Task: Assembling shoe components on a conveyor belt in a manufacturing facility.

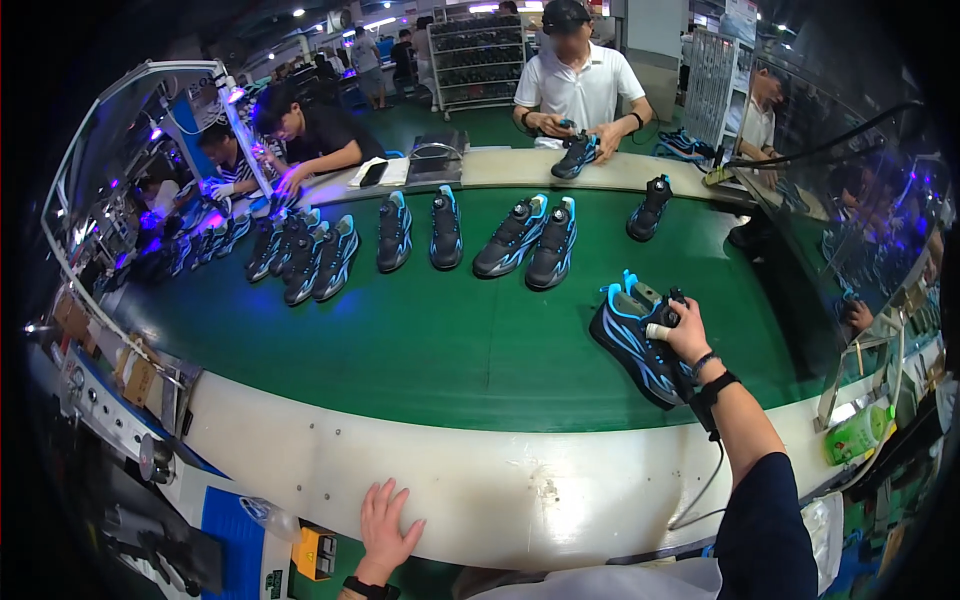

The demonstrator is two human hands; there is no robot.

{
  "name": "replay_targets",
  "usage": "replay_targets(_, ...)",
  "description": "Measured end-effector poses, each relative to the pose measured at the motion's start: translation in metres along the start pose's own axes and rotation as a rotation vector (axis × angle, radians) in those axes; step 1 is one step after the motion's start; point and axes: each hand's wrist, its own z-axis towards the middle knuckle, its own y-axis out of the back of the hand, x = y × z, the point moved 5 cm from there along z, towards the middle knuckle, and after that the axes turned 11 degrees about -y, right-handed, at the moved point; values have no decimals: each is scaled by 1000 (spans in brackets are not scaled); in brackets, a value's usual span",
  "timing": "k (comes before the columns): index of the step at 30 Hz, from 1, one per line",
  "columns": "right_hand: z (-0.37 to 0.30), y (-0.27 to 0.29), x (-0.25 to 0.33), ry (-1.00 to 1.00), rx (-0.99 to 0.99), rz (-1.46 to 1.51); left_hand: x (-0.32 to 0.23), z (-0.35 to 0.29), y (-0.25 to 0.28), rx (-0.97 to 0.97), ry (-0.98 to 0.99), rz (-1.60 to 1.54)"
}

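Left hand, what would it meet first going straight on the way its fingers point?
Crossing the white ledge and green belt, the left hand would probably first meet a far shoe; depth and lens bend leave which one unsure.

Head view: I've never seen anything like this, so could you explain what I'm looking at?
There is no robot here, only a person with two bare hands. A wide camera on their head looks down, so straight edges bend near the rim. The right hand grips the top of a pair of shoes; whether it holds one or both is hard to tell. The left hand is open, over the pale edge. More dark shoes with blue trim stand on the green surface. Across it, another person holds a shoe too.
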Motion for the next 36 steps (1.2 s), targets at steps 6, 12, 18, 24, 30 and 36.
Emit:
replay_targets(6, -81, 24, 55, 210, 65, -68, -1, 2, -1, -41, -31, 27)
replay_targets(12, -155, 65, 124, 522, 250, -41, -33, 63, 22, -98, -19, -363)
replay_targets(18, -234, 72, 141, 628, 462, -90, -137, 145, 44, -225, -388, -485)
replay_targets(24, -284, 65, 107, 728, 414, -190, -177, 167, 1, -6, -530, -398)
replay_targets(30, -241, 72, 63, 477, 656, 370, -189, 214, -22, 86, -595, -223)
replay_targets(36, -237, 70, 37, 283, 547, 406, -204, 234, -41, 191, -628, -295)
